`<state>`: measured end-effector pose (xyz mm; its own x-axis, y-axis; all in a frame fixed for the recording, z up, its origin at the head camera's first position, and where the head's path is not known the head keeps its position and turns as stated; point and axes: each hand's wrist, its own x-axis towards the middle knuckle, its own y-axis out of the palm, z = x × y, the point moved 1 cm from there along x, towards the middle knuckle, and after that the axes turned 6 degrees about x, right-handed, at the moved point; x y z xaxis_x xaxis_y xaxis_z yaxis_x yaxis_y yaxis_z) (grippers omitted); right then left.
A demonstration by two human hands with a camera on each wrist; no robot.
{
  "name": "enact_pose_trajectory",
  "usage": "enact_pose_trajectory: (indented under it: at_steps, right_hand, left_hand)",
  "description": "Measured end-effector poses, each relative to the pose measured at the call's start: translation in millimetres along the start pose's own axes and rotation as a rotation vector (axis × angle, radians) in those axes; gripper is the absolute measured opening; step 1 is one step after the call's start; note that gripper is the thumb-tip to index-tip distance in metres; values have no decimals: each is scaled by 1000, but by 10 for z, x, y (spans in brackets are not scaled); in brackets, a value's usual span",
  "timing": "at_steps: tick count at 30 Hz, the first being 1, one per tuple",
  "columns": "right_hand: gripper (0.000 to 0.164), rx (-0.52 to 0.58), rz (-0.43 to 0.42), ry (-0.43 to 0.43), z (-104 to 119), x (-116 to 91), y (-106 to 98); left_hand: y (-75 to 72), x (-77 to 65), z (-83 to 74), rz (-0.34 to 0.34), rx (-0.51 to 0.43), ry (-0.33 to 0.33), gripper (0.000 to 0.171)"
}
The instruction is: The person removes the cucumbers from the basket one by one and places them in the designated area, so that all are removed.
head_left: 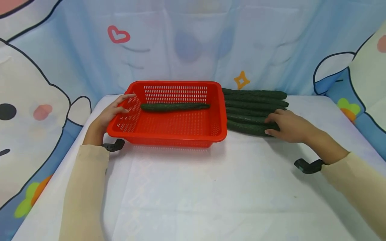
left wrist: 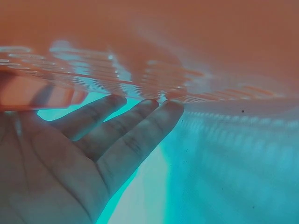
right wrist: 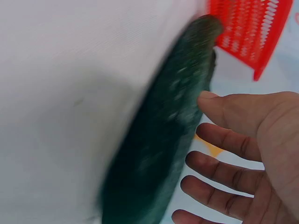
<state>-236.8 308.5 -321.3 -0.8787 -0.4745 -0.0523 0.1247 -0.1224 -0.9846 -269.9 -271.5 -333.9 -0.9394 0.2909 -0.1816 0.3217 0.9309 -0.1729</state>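
My left hand (head_left: 110, 112) is at the left rim of a red plastic basket (head_left: 169, 138), with two digits over the rim. In the left wrist view, three fingers (left wrist: 140, 140) reach along the outside of its slotted wall. One dark green cucumber (head_left: 175, 106) lies across the inside of the basket. To its right, several cucumbers (head_left: 254, 103) lie side by side. My right hand (head_left: 291, 126) is over the right end of the nearest cucumber (right wrist: 159, 130). The thumb tip is right at that cucumber's edge, and the other fingers are spread loosely beyond it.
A white cloth (head_left: 211, 187) covers the table. Behind it hangs a blue printed curtain (head_left: 193, 43) with cartoon figures. The basket's right wall stands close against the left ends of the cucumber row. A black wrist camera mount (head_left: 309, 165) sticks out below the right wrist.
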Motion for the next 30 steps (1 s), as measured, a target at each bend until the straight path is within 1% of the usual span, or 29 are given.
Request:
enact_pose_trajectory:
  at_steps: [3, 5, 8, 11, 14, 18, 20, 23, 27, 30]
  right_hand:
    - [39, 10, -25, -2, 176, 25, -106]
    - [39, 12, -40, -6, 334, 54, -192]
    - [38, 13, -66, -36, 587, 105, -335]
    - [38, 19, -87, -80, 810, 165, -477]
    - [39, 38, -76, -106, 991, 252, -620]
    - [39, 102, -21, -148, 1213, 446, -787]
    - [37, 142, 8, -177, 1310, 578, -841]
    - [37, 191, 73, -201, 1443, 793, -899]
    - [40, 258, 178, -201, 1601, 1096, -972]
    - [40, 326, 233, -185, 1702, 1315, -1008]
  left_hand:
    - [6, -24, -9, -5, -5, 2, 61]
    - [7, -43, -13, -8, -3, 3, 61]
    - [0, -63, -8, -15, 8, 5, 62]
    - [0, -65, -1, -7, -1, 9, 62]
    - [2, -41, 3, 20, -14, 24, 61]
    - [-1, -11, 10, 49, -18, 49, 61]
    - [0, -8, 12, 49, -15, 58, 61]
    - [-4, -10, 16, 49, -19, 63, 61]
    - [5, -8, 9, 39, -23, 53, 60]
    - [8, -3, 2, 26, -15, 49, 60]
